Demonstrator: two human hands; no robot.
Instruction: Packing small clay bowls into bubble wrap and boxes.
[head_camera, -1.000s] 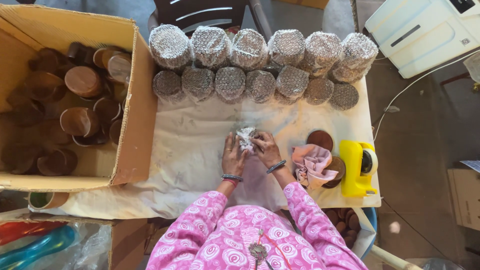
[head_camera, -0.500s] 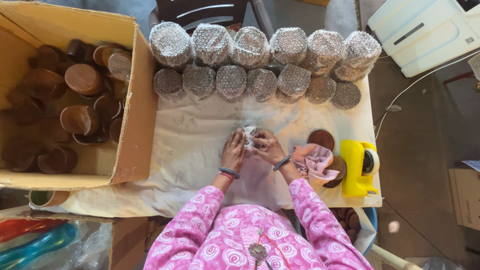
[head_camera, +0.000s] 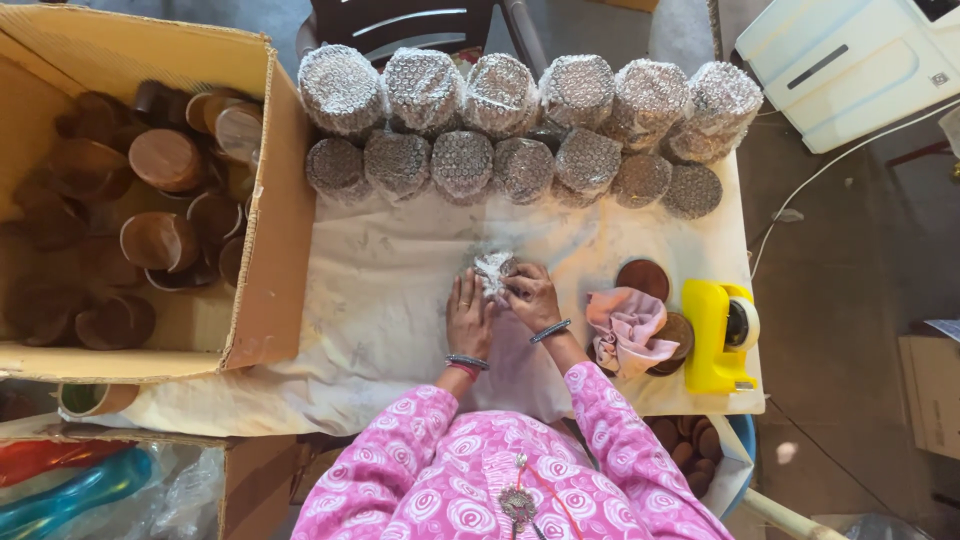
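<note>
Partly hidden bubble-wrapped item (head_camera: 493, 270), covered by left hand (head_camera: 467, 315), right hand (head_camera: 532, 297)

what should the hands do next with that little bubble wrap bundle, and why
Probably reach the right hand for the yellow tape dispenser while the left hand keeps its grip on the bundle. Both hands press the wrap closed around it, no tape shows on it, and the dispenser sits just to the right. The finished wrapped pieces line the table's far edge.
</note>
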